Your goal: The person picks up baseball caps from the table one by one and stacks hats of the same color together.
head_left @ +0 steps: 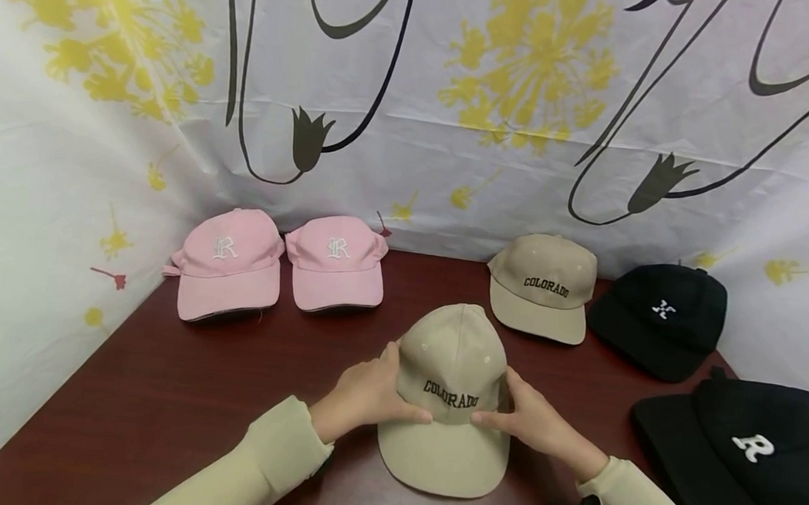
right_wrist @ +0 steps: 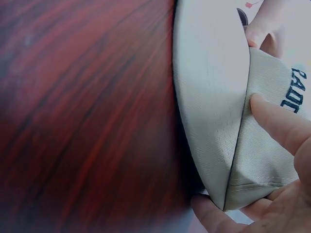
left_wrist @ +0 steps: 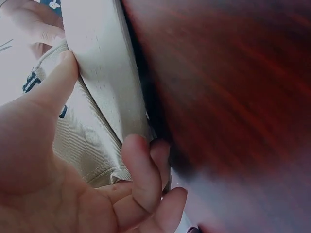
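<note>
Evidently you are at the positioning step, with the beige cap [head_left: 450,356] in front of and to the left of its matching cap [head_left: 545,280], by the middle of the dark red table [head_left: 229,396]. Your left hand [head_left: 364,393] and right hand [head_left: 540,423] both grip it firmly by its sides, thumbs lying near the seam of the brim [head_left: 443,463]. The next move probably calls for light, even pressure, so the soft crown keeps its shape, and a level brim. Only the head view gives you the whole lettering and the neighbouring caps; the wrist views show fingers [left_wrist: 138,170] bent about the brim's corners, hidden from above. You cannot tell whether the cap bears on the table.
</note>
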{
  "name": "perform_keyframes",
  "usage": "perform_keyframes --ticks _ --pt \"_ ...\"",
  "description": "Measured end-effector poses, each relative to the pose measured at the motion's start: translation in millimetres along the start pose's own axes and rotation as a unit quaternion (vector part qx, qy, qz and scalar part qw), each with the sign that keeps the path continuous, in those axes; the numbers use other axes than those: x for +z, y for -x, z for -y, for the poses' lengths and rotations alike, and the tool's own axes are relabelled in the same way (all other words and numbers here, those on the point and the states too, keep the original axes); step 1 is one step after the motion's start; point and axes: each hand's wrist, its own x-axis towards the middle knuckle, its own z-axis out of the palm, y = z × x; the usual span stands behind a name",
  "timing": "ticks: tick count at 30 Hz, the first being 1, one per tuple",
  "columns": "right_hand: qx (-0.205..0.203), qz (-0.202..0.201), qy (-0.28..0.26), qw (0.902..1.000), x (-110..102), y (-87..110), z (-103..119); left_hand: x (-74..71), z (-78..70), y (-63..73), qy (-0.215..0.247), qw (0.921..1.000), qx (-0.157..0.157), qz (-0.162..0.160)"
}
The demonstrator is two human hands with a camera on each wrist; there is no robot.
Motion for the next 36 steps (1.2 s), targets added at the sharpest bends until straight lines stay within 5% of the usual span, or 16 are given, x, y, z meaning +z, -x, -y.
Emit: perform_keyframes --ticks 25,36 --pt "0.026 -0.040 0.081 0.9956 9.1 -0.6 0.0 3.4 4.1 -3.0 -0.014 0.9994 0.004 0.030" --pt "-0.003 -0.030 0.069 0.9971 3.4 1.2 0.7 -2.8 7.7 -2.0 0.008 0.9986 -0.011 0.052"
